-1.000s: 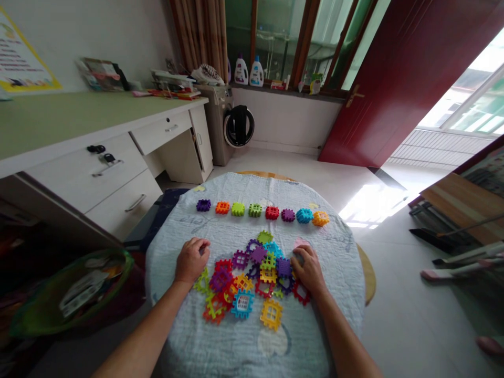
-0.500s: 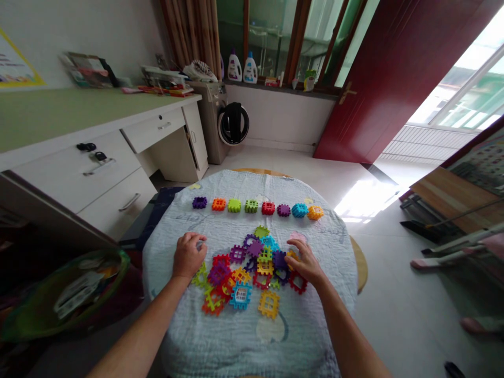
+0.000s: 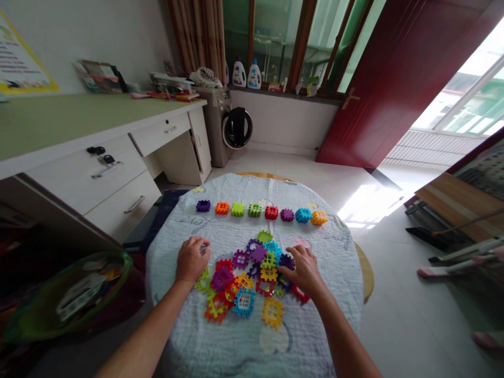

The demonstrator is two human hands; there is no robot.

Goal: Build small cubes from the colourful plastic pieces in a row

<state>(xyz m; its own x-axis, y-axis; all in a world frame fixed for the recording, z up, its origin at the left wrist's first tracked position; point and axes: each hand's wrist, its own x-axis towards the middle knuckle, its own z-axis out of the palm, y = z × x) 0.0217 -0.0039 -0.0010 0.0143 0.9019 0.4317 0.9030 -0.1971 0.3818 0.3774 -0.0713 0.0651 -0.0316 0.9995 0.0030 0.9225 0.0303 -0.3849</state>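
Checking containers first. At lower left, green-rimmed basket (image 3: 127, 262) holding a white item (image 3: 76, 296) and some orange bits (image 3: 109, 274); cannot make out the other contents. At back, washer (image 3: 216, 123) with round door (image 3: 249, 140) swung open, dark cloth (image 3: 237, 126) hanging at it. At left, closed drawer (image 3: 65, 173) with black fittings (image 3: 95, 150) at its top. On windowsill, two jugs (image 3: 254, 76) standing upright, side by side; cannot tell how full.

On cloth-covered table (image 3: 367, 270), loose pile (image 3: 259, 254) of mixed-colour tiles, lying between both hands. Beyond pile, row of eight small blocks (image 3: 254, 210), set apart except blue and yellow, very close at right end.

Left hand (image 3: 192, 260): loosely curled beside pile, near lime tile (image 3: 203, 281); cannot tell if holding anything. Right hand (image 3: 304, 266): thumb and fingers spread apart at either side of indigo tile (image 3: 287, 261); cannot tell if gripping.

Compared with half a second ago: right hand shifted left to indigo tile; yellow tile then at its fingers now out of sight. Red tile (image 3: 301, 295) now more covered by right hand. Left hand, block row and near side of pile unchanged.
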